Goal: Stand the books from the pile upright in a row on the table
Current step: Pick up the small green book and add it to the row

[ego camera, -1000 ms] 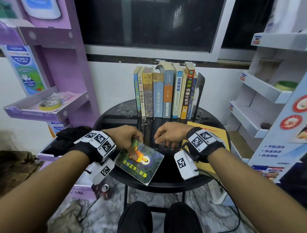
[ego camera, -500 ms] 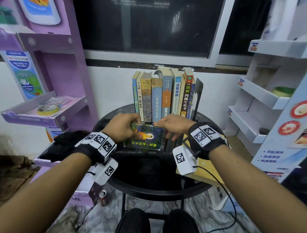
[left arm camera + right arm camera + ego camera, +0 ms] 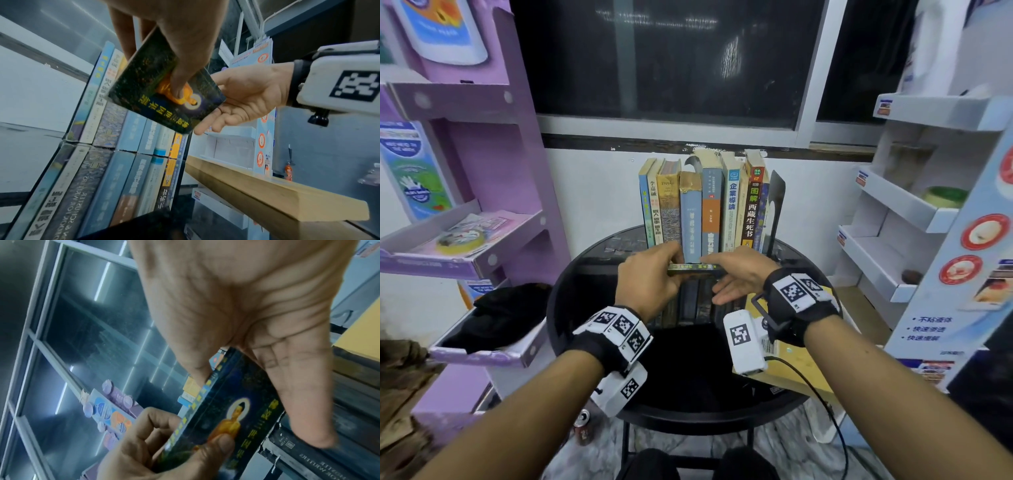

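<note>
The person holds a small dark book [image 3: 693,268] in the air in front of the row of books [image 3: 703,205] standing upright at the back of the round black table [image 3: 571,301]. In the head view the book shows only its thin edge, held level between the two hands. The left hand [image 3: 647,284] grips it, with the thumb [image 3: 180,78] pressed on the cover over the golden seated figure and the fingers behind it. The right hand [image 3: 739,279] has its fingers straight, with the book's right end resting between thumb and palm; it is not curled round the book. A dark metal bookend [image 3: 776,209] stands at the right end of the row. A yellow book [image 3: 796,373] lies flat on the table's right side, under the right wrist.
</note>
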Action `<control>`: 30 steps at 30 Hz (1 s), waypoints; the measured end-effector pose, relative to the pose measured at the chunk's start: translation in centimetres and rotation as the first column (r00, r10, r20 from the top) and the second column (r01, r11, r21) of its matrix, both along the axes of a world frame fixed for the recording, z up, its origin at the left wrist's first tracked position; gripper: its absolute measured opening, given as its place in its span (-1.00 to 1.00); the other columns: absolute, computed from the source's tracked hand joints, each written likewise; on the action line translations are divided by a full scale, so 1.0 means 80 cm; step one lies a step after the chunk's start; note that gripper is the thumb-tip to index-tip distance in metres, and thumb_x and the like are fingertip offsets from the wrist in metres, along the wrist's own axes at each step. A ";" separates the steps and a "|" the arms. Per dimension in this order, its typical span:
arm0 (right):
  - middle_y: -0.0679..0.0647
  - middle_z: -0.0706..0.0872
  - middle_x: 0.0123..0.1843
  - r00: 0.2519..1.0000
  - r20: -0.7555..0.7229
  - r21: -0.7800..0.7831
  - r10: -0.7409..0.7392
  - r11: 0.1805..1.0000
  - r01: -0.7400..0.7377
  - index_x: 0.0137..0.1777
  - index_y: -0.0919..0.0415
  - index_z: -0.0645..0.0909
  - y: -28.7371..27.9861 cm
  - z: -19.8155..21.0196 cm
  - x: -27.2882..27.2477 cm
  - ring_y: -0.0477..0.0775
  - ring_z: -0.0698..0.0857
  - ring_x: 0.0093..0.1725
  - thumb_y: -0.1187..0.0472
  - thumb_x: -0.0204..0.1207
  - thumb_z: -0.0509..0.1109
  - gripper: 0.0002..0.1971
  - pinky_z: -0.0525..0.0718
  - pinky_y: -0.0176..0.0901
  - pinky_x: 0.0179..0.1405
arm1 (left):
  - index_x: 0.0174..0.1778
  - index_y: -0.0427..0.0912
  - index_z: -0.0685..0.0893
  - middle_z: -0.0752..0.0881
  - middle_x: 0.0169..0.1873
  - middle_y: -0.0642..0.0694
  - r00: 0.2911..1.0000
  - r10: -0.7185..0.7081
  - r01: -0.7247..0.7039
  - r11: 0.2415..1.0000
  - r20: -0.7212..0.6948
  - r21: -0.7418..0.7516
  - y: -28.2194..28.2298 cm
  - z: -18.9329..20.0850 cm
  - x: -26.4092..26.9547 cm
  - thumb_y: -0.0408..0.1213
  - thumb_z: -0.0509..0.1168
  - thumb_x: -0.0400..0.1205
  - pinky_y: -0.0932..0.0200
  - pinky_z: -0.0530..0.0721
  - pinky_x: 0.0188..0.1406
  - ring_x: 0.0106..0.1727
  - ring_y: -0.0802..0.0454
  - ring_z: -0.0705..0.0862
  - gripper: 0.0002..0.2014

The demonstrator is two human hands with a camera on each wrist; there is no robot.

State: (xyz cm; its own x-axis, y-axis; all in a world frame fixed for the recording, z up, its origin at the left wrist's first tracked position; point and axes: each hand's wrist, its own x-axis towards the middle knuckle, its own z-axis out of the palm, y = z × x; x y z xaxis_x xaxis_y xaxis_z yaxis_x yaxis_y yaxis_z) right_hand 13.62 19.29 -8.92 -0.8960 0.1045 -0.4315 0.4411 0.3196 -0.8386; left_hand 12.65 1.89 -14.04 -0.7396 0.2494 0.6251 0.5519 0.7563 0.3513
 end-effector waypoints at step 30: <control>0.22 0.70 0.21 0.868 -0.485 0.409 -0.103 0.851 0.330 0.41 0.05 0.61 0.124 0.018 -0.007 0.24 0.82 -0.30 0.39 0.44 0.44 -0.48 0.83 0.05 -0.39 | 0.32 -0.01 0.57 0.59 0.32 -0.03 0.964 -0.266 0.265 0.964 0.028 0.024 0.119 0.068 -0.076 -0.08 0.32 0.62 0.03 0.40 0.39 0.39 0.00 0.48 -0.65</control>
